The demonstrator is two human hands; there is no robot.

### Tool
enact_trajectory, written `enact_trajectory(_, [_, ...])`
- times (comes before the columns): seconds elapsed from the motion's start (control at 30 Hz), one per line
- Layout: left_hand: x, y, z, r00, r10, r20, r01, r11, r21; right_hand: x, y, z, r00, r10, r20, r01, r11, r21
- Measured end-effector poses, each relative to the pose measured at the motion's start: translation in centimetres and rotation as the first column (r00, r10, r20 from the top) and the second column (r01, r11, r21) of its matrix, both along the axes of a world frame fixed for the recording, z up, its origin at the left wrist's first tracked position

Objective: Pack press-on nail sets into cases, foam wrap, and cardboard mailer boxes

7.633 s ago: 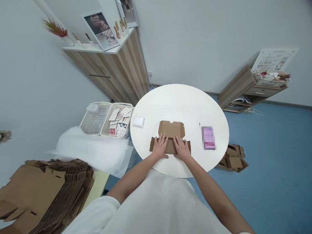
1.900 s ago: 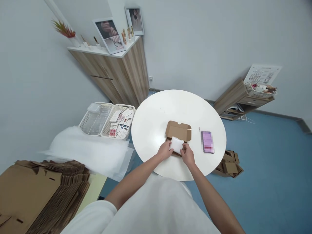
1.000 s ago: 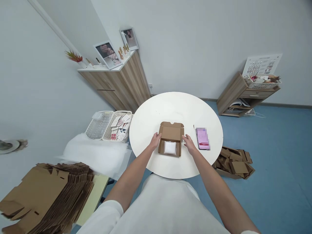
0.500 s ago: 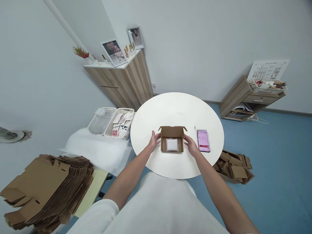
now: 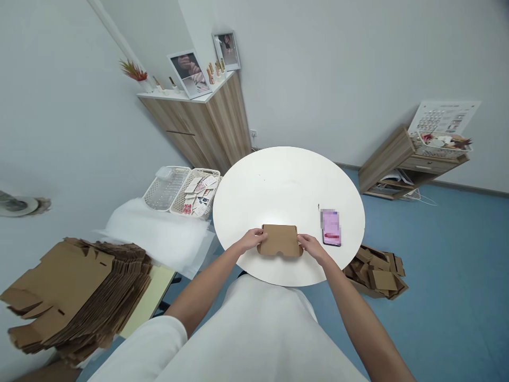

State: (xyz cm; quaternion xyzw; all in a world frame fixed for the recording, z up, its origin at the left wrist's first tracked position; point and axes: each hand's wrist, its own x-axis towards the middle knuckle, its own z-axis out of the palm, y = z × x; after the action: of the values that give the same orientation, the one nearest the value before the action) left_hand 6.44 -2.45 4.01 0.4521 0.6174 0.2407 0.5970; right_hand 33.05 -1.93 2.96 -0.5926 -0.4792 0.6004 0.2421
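A small brown cardboard box (image 5: 280, 239) lies on the round white table (image 5: 286, 185) near its front edge, with the lid folded down over it. My left hand (image 5: 252, 239) grips the box's left end, fingers curled on the lid edge. At the right end my right hand (image 5: 312, 245) holds it the same way. The white pad seen inside earlier is hidden under the lid.
A phone (image 5: 330, 227) lies on the table right of the box. Two white baskets (image 5: 183, 188) and white foam sheets (image 5: 155, 239) sit to the left, a stack of flat cardboard blanks (image 5: 75, 292) at lower left. Folded boxes (image 5: 376, 268) lie on the blue floor.
The box's lid, upright half a second ago, has been folded down over the white pad. Both hands moved from the box's sides onto the lid's ends.
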Motion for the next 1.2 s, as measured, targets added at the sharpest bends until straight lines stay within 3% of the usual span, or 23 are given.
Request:
enact_trajectory(0.17, [0.9,-1.1,-2.0,0.939,0.074,-0.336,-0.057,0.997,0.061,-0.9,-0.8,-2.6,0.959,-0.078,0.272,0.061,0.996,0.071])
enact_trajectory(0.3, [1.0,-1.6,-3.0,0.89,0.066,-0.451,-0.047,0.997,0.053,-1.5,-1.5,-3.8,0.926,-0.098,0.365,0.057,0.991,0.122])
enact_trajectory(0.47, [0.9,-3.0,-2.9,0.88,0.147,-0.452,-0.024,0.964,0.266,-1.3,-3.5,-3.4,0.922,-0.159,0.352,0.048,0.951,0.305])
enact_trajectory(0.63, [1.2,-4.8,-2.3,0.94,0.058,-0.335,0.064,0.938,0.342,-1.5,-5.9,-3.4,0.943,0.02,0.333,-0.16,0.903,0.399])
enact_trajectory(0.7, [1.4,-5.0,-2.0,0.952,0.046,-0.301,0.068,0.932,0.356,-1.8,-6.3,-3.5,0.951,0.052,0.305,-0.182,0.892,0.413])
enact_trajectory(0.9, [1.0,-3.8,-0.7,0.966,0.134,-0.222,-0.041,0.923,0.382,-1.9,-4.8,-1.9,0.98,0.04,0.197,-0.124,0.893,0.432])
enact_trajectory(1.07, [0.8,-2.5,-0.1,0.962,0.125,-0.245,-0.018,0.918,0.396,-1.9,-2.4,0.3,0.985,-0.034,0.17,-0.041,0.909,0.415])
enact_trajectory(1.2, [1.0,-1.8,-0.2,0.942,0.158,-0.295,-0.026,0.913,0.406,-2.4,-1.1,1.4,0.962,-0.112,0.249,0.013,0.93,0.367])
